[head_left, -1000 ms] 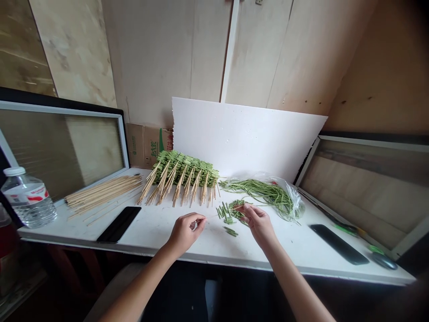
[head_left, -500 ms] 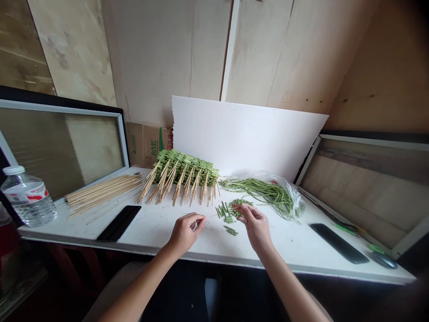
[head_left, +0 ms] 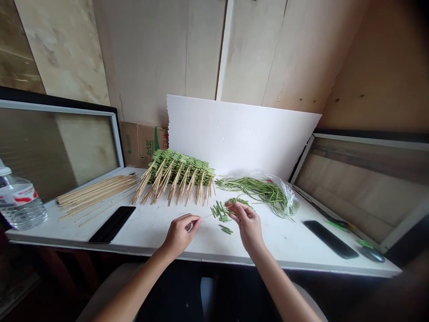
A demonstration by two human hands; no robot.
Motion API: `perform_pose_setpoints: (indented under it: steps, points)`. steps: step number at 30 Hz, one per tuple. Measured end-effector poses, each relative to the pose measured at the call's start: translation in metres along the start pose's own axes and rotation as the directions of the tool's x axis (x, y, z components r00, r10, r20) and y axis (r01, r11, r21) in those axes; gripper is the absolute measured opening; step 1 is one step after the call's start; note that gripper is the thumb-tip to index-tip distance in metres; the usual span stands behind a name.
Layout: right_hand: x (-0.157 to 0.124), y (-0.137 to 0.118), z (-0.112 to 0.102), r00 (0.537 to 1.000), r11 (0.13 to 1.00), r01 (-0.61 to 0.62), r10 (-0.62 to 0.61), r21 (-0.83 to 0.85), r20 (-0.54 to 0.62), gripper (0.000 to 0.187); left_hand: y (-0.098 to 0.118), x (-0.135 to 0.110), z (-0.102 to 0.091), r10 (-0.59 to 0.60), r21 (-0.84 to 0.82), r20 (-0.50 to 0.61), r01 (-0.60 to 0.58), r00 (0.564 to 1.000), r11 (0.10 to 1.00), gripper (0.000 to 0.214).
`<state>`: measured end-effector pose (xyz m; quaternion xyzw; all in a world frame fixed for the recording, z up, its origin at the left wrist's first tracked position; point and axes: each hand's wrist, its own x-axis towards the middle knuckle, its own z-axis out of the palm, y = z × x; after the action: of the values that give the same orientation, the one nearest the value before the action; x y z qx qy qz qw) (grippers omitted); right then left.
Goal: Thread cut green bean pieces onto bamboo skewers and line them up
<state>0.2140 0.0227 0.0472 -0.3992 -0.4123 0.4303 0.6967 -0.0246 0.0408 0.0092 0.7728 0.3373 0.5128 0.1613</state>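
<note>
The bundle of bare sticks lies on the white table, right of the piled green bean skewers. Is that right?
Only the side is wrong: in the head view, the bundle of bare sticks lies on the white table, left of the piled green bean skewers.

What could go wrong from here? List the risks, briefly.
The thin, pale, wooden-looking stick in the left hand might slip and prick the right hand. The short green bean pieces lying loose near the right hand could be scattered by a brush of it. The flat, black, rectangular phone near the front edge of the white table might get knocked off.
</note>
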Motion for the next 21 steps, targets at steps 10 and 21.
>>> perform_pose_setpoints:
  steps: [10, 21]
  points:
    - [0.008, -0.014, -0.008, 0.99, 0.983, 0.113, -0.1, -0.145, 0.096, 0.03, 0.004, 0.005, -0.011, 0.007, 0.045, 0.071, -0.01, 0.997, 0.999, 0.021]
    - [0.007, -0.009, -0.008, 0.983, 0.962, 0.177, -0.161, -0.205, 0.094, 0.03, -0.001, 0.002, -0.008, 0.053, 0.079, 0.098, -0.061, 0.994, 0.995, 0.021]
